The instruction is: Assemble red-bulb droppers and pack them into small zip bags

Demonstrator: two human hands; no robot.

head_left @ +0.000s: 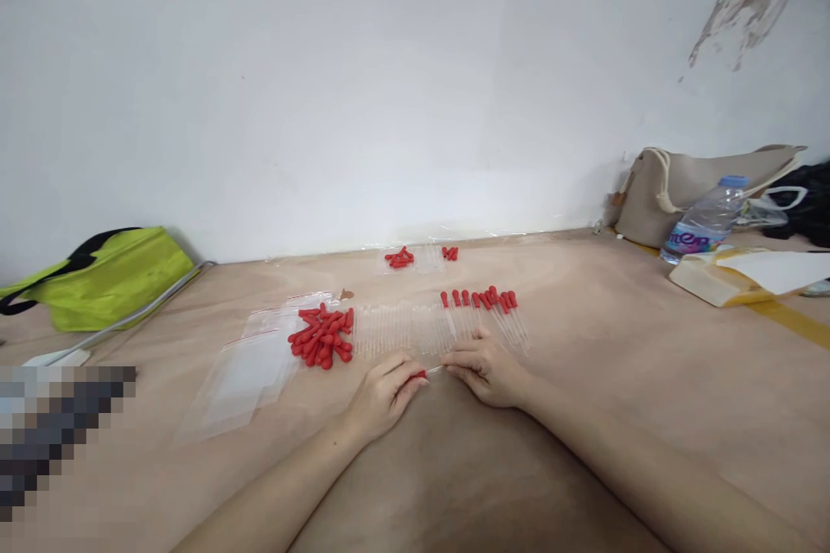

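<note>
Between the fingers of my left hand [387, 393] is a red rubber bulb [420, 374]. A thin glass pipette tube [436, 370] runs from the bulb to my right hand [483, 367], which pinches its other end. Just beyond my hands lies a row of bare glass tubes [389, 328]. A pile of loose red bulbs [321, 337] sits left of that row. To the right, several droppers with red bulbs fitted [496, 302] lie side by side, tubes pointing toward me.
Clear zip bags [243, 376] lie overlapped at left, near a yellow-green bag [110, 276]. More red bulbs [400, 257] rest by the wall. At right are a beige bag [648, 199], a water bottle [704, 220] and papers [771, 272]. Brown paper [584, 380] covers the table.
</note>
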